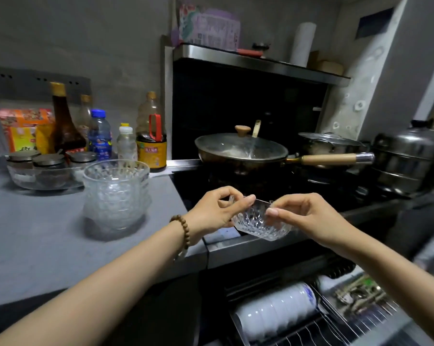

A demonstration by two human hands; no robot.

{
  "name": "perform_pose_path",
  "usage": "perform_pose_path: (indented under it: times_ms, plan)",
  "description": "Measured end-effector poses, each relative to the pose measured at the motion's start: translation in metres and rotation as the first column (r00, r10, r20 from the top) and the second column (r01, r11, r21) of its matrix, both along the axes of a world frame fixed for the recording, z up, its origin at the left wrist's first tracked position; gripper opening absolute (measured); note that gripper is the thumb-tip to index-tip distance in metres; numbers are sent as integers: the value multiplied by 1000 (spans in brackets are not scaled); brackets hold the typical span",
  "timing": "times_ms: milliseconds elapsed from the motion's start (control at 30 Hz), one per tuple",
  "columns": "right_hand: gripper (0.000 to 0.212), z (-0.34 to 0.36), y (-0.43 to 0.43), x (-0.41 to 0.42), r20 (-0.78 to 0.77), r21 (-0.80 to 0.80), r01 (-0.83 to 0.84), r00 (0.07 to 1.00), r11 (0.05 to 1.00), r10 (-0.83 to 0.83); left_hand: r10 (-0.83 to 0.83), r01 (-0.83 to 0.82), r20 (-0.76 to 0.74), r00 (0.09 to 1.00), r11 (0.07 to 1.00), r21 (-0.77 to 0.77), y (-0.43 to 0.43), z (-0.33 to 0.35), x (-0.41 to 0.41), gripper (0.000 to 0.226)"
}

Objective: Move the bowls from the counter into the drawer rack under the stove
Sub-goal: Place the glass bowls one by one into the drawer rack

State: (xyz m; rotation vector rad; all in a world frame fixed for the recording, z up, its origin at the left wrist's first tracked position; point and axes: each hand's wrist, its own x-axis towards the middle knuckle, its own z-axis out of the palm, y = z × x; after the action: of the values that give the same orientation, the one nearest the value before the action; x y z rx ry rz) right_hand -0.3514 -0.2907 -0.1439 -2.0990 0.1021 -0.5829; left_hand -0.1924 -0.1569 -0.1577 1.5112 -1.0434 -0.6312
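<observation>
Hazard: glass bowl [255, 223], pinched at the rim by left hand [211, 211] and right hand [308, 216] over the stove's front edge; it could be dropped and shattered, slick glass being held by fingertips only.
Drawer rack [335, 328], open below: white bowls [273, 310] on edge, utensils [355, 295].
Stack of glass bowls [116, 193], on counter [36, 233]: nested, empty.
Held bowl: empty.

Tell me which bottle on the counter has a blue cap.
The blue-labelled bottle, between the tall dark sauce bottle and the small yellow-capped bottle; the other caps are gold or yellow.
</observation>
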Motion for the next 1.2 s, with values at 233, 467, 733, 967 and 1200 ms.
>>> perform_pose_path:
  times_ms: [233,467,733,967,1200]
  plan:
    - [23,-55,-34,-51,-228,175,59,974,983,-18,-83,94,-89,993,988,126,-56,-70,-43,38]
    - [23,-118,-63,-62,-440,351,123,897,928,48,-124,132,-45,991,948,289,-91,-151,-50,53]
    - [16,-196,-77,-51,-560,560,288,822,777,99,-152,156,-39,988,921,357,-104,-238,-50,24]
    - [18,-244,-92,-43,-650,623,438,750,649,118,-203,108,153,967,873,475,-85,-293,-42,58]
    - [23,-282,-102,-27,-751,612,569,636,549,178,-366,-3,469,804,785,620,-71,-334,-36,86]
